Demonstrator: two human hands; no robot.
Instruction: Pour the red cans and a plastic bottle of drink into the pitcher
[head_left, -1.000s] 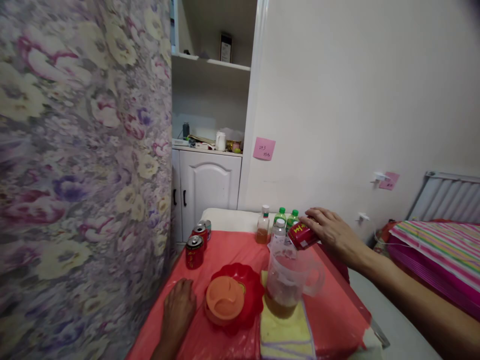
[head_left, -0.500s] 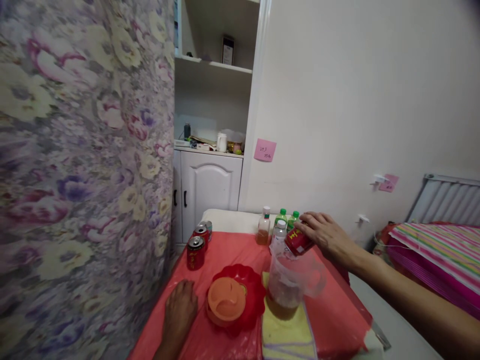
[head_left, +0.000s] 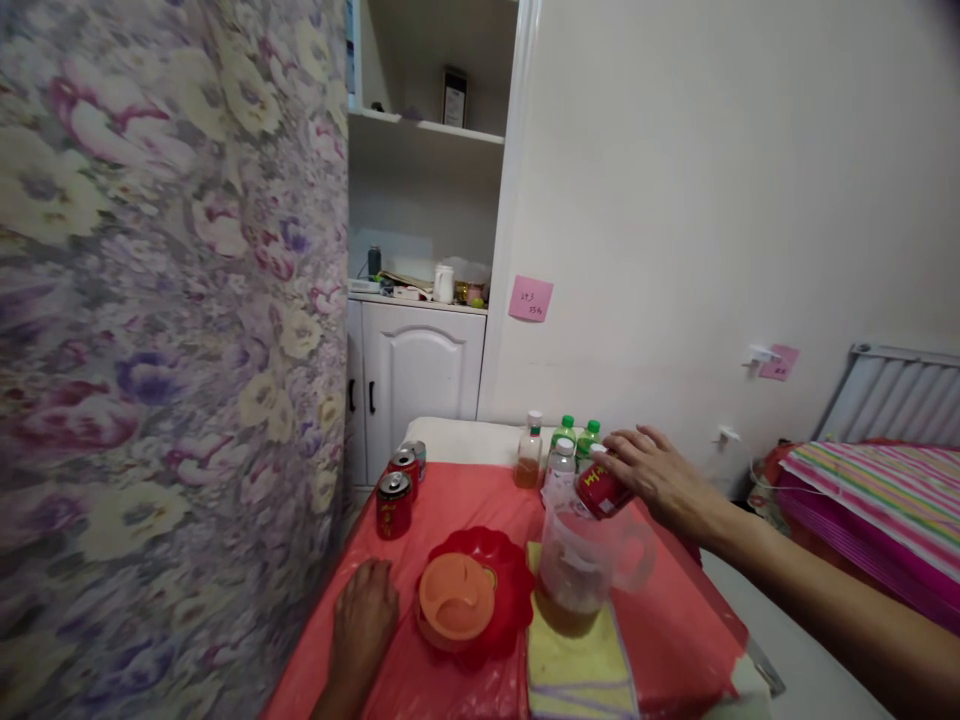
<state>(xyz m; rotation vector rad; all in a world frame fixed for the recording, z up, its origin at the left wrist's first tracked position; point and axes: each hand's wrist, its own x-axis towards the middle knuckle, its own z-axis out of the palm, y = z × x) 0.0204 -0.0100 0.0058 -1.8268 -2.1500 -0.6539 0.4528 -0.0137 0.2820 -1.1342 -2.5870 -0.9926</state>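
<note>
My right hand (head_left: 645,470) is wrapped round a red drink can (head_left: 600,491), tipped on its side over the mouth of a clear plastic pitcher (head_left: 574,560). Brownish liquid lies in the bottom of the pitcher, which stands on a folded yellow cloth (head_left: 577,665). On the table's left side rests my left hand (head_left: 365,605), its fingers curled in and nothing visible in them. To its right, an orange divided bowl (head_left: 456,597) sits in a red scalloped dish (head_left: 514,600). Beyond that hand stand a red-and-black can (head_left: 394,506), a red can (head_left: 406,466) and a silvery can (head_left: 418,458).
Behind the pitcher stand a bottle of amber liquid (head_left: 528,455), a white-capped bottle (head_left: 561,465) and two green-capped bottles (head_left: 568,430). Red plastic sheeting (head_left: 469,495) covers the table. A floral curtain (head_left: 172,350) hangs at the left, and a bed (head_left: 885,500) is at the right.
The can has shifted very slightly right and down, still tilted over the pitcher. My left hand stays in place; the whole view has moved a little.
</note>
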